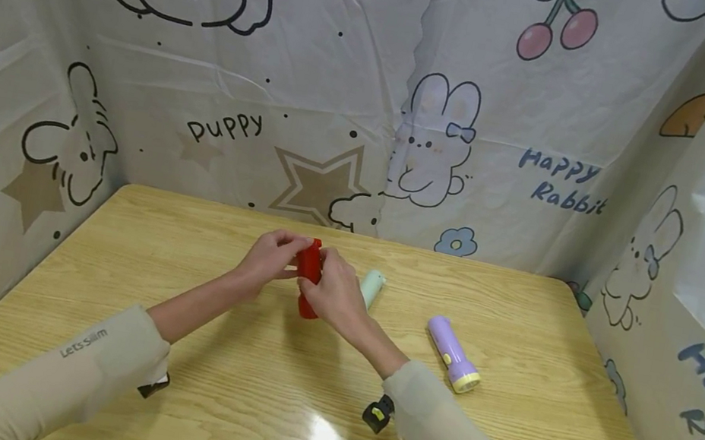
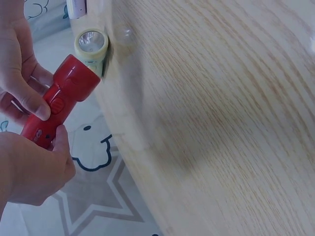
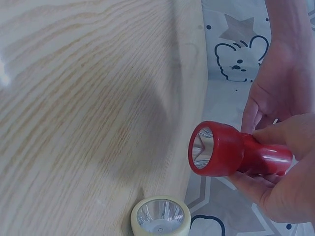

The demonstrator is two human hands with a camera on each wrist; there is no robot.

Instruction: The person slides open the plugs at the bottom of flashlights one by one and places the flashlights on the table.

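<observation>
A red flashlight [image 1: 312, 266] is held up between both hands over the far middle of the table, its wide head tilted down toward the person. My right hand [image 1: 341, 291] grips the body, and in the left wrist view its thumb lies beside the round switch [image 2: 57, 105]. At the tail end, my left hand [image 1: 268, 259] pinches the flashlight with thumb and fingers. The right wrist view shows the lens and shiny reflector [image 3: 202, 148]. Partly hidden behind the right hand lies a mint green flashlight [image 1: 372, 287].
To the right, a purple flashlight [image 1: 451, 351] with a yellow rim lies on the wooden table [image 1: 213, 398]. Printed cloth walls [image 1: 332, 86] enclose the back and sides. Black wrist devices [image 1: 378, 413] show below the sleeves.
</observation>
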